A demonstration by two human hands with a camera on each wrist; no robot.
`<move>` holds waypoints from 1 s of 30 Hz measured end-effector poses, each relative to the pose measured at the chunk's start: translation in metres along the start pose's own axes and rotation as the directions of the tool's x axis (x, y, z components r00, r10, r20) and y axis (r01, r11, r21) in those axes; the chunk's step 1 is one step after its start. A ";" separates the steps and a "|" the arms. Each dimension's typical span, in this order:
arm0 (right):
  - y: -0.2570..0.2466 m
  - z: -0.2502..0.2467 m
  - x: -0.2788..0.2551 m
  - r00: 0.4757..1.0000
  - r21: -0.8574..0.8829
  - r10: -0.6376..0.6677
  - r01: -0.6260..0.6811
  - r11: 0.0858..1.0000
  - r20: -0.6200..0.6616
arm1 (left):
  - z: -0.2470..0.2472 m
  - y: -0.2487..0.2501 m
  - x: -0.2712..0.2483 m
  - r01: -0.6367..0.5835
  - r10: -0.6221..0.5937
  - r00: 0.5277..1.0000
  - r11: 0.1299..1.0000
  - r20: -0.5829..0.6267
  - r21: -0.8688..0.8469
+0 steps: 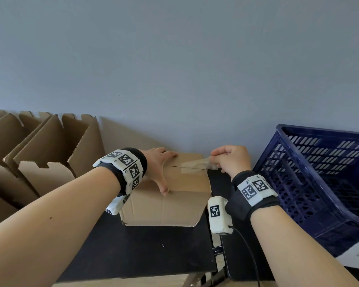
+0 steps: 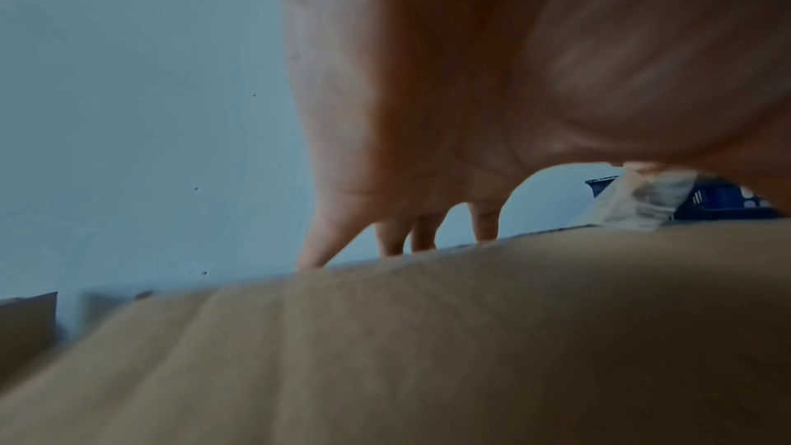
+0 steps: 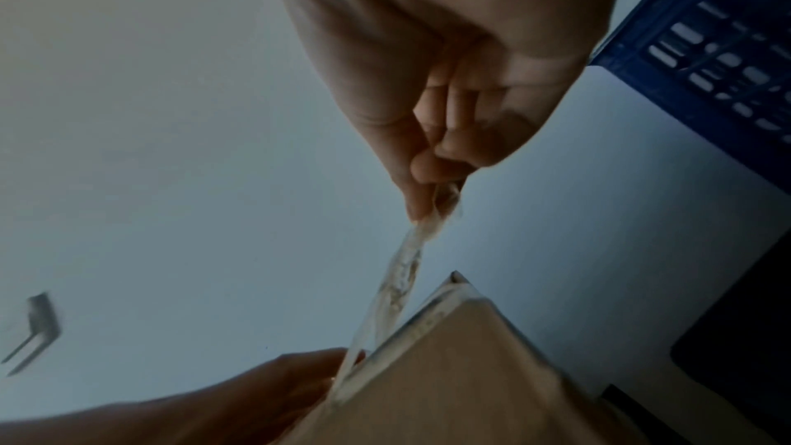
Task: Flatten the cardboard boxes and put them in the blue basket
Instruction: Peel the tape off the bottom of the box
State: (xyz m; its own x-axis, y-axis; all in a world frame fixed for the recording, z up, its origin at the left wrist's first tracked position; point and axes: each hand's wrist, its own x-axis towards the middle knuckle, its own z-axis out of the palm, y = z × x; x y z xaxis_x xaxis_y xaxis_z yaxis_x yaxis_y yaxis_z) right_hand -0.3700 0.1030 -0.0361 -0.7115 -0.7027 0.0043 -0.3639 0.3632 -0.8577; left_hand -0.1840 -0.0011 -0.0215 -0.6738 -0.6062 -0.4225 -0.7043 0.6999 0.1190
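A closed brown cardboard box point(image 1: 174, 195) stands on the black table point(image 1: 133, 251) against the wall. My left hand point(image 1: 161, 164) lies spread on its top, fingers over the far edge and thumb at the near edge; in the left wrist view the fingertips point(image 2: 314, 259) press the box top point(image 2: 428, 351). My right hand point(image 1: 229, 160) pinches a strip of clear tape point(image 1: 195, 163) at the box's right end and holds it lifted off the top seam. The right wrist view shows the tape point(image 3: 402, 269) stretched taut from the pinch to the box edge point(image 3: 449, 368). The blue basket point(image 1: 319, 183) stands tilted at the right.
Several open cardboard boxes point(image 1: 39, 154) with raised flaps stand in a row at the left, close to the taped box. A grey wall point(image 1: 174, 69) rises right behind everything. A gap and a black surface point(image 1: 243, 255) lie between the table and the basket.
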 end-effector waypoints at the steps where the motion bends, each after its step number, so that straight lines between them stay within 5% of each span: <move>1: 0.003 -0.002 -0.001 1.000 0.017 0.006 -0.006 1.000 -0.006 | 0.000 0.001 0.000 0.000 0.000 1.000 1.000 0.003 0.000; 10: 0.027 -0.042 0.009 0.978 0.113 0.102 -0.082 0.990 -0.183 | -0.004 0.007 0.002 0.048 -0.049 0.998 0.998 0.034 0.039; 18: 0.031 -0.018 0.008 0.995 0.133 0.072 -0.081 0.988 0.072 | -0.002 0.026 0.002 0.049 -0.051 0.999 0.993 0.007 0.111; 22: 0.025 -0.008 0.007 0.964 -0.018 -0.003 0.008 1.000 0.265 | -0.003 0.048 0.007 0.017 -0.017 1.000 1.000 -0.007 0.023; 26: 0.023 -0.001 0.009 0.944 -0.182 -0.031 0.096 0.979 0.330 | -0.004 0.065 0.017 0.030 -0.031 0.999 0.999 0.010 0.036; 30: 0.030 0.001 0.015 0.933 -0.152 -0.033 0.093 0.984 0.357 | -0.005 0.069 0.023 0.035 -0.036 0.999 0.999 0.014 0.031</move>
State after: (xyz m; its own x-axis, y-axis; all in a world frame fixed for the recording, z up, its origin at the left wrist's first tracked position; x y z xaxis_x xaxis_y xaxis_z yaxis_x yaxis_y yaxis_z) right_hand -0.3914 0.1027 -0.0626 -0.4374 -0.8865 -0.1511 -0.5159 0.3850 -0.7653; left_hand -0.2488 0.0314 -0.0183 -0.6450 -0.6252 -0.4393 -0.7203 0.6895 0.0763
